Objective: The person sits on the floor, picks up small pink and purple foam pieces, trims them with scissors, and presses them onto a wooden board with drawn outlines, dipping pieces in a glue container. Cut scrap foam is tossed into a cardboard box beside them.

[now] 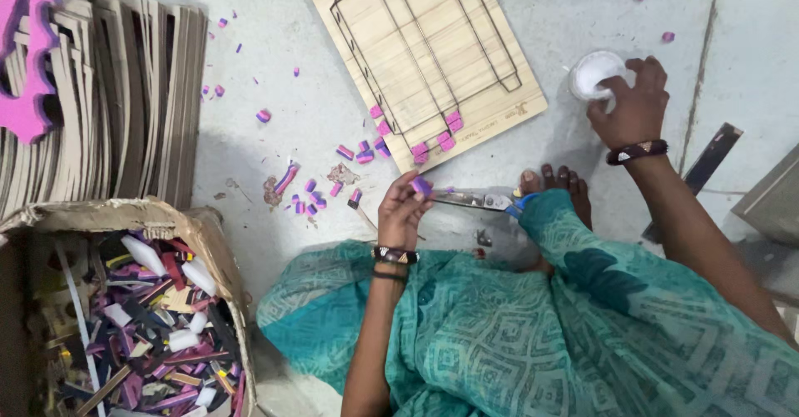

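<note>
The left hand (405,213) is pinched shut on a small purple-and-pink foam piece (421,186), held up between thumb and fingertips; the piece is too short to give a clear long axis. Just to the right of that grip lies a pair of scissors (476,201) on the floor, long axis running across, blue handles toward the person's foot (559,186) and blades pointing back at the left hand.

Further right and up, the right hand (632,105) is curled over one small white tub (593,74), fingers resting on its rim; I can't tell whether it actually clamps it.

Above the left grip sits one wooden board (429,59) with metal strips set in it, tilted, its long axis slanting up to the left. Five or so pink foam bits are stuck along its near edge. More loose bits (320,192) litter the floor left of the grip, too many to count surely.

Far left stands a stack of boards (125,92) on edge, and below it one cardboard box (125,217) full of scraps.
</note>
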A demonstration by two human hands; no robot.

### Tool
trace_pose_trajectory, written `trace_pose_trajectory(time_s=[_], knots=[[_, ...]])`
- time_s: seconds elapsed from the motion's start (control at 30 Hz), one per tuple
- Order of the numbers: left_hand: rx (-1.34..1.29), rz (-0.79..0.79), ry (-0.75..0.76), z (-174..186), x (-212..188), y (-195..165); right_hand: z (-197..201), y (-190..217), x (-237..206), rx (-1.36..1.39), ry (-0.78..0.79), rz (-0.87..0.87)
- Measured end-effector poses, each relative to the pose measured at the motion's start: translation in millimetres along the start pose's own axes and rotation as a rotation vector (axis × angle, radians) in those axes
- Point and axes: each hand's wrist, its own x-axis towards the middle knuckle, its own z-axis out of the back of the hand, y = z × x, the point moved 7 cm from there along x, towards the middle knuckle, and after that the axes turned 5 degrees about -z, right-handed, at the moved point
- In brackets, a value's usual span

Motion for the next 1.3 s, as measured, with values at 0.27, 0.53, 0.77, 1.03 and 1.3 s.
trace_pose_trajectory(time_s=[0.27,0.53,0.77,1.03,1.3], knots=[[-0.144,-0.057,0.065,-6.4,11.8,17.7,-13.1,-27.1,-13.4,0.215,0.048,-0.142],[-0.321,0.016,0.082,11.4,12.9,27.2,-8.1,-13.8,-25.1,1.176,0.342,-0.652],[-0.412,0.006,0.136,9.2,15.0,22.6,16.8,179.7,-60.4,1.596,0.961,-0.255],[-0.389,-0.057,0.125,11.4,3.1,23.6,23.2,247.6,-76.3,1.468,1.037,-0.05],[-0.364,-0.018,0.058,16.1,3.0,28.2,25.8,255.5,-95.3,1.436,1.051,0.061]])
